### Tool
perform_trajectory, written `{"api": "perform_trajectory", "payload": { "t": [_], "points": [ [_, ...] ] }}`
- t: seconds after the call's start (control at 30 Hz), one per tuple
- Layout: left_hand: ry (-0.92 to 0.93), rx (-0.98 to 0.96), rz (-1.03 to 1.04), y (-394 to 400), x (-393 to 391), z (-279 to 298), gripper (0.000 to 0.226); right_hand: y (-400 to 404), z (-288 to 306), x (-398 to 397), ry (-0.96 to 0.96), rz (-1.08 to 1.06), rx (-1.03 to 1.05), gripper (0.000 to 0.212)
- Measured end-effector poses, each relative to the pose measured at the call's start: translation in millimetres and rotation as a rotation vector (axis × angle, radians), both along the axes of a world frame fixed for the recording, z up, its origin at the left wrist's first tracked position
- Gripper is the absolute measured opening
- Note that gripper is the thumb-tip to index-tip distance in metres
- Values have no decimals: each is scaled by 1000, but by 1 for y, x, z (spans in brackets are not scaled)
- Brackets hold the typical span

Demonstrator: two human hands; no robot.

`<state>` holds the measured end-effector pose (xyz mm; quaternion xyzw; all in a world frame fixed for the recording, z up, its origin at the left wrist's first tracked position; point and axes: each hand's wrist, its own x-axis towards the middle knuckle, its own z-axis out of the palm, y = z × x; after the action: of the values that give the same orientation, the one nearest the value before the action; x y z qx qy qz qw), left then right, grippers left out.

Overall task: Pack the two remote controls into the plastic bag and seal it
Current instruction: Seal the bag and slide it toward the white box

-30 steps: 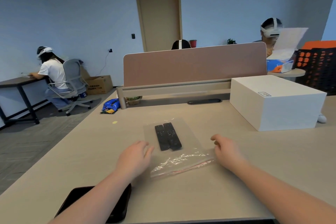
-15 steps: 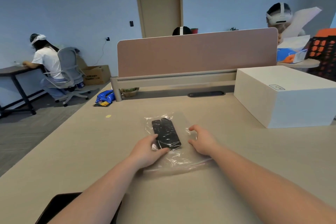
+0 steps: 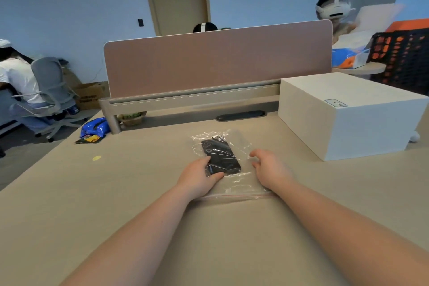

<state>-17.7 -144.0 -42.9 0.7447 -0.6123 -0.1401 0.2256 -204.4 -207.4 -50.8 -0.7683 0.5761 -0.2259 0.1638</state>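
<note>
Two black remote controls point(image 3: 221, 157) lie side by side inside a clear plastic bag point(image 3: 239, 144) on the beige table point(image 3: 116, 193). The bag's zip strip with a red line point(image 3: 234, 196) lies toward me, between my wrists. My left hand point(image 3: 199, 176) grips the near left end of the remotes through the film, thumb underneath. My right hand point(image 3: 269, 168) rests on the bag's right part with fingers curled and spread, holding nothing that I can make out.
A large white box point(image 3: 348, 114) stands at the right, close to the bag. A pink desk divider point(image 3: 218, 60) closes the far edge. A yellow dot point(image 3: 96, 158) marks the table at left. People with headsets sit beyond and at left.
Both hands moved forward from the bag's near corners onto it. My left hand took hold of the remotes' near end; the film crumpled over them.
</note>
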Motion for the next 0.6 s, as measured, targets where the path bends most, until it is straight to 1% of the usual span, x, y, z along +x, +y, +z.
{"api": "perform_trajectory", "payload": {
  "t": [0.13,0.4,0.6],
  "points": [
    [-14,-24,-32,-37,-21,-2,68,-27,3,-21,75,-55,-51,31],
    [15,-99,-46,-102,-52,-12,72,-64,5,-48,236,-260,-99,28],
    [17,-110,-91,-136,-72,-13,69,-79,13,-58,383,-300,-158,31]
  ]
}}
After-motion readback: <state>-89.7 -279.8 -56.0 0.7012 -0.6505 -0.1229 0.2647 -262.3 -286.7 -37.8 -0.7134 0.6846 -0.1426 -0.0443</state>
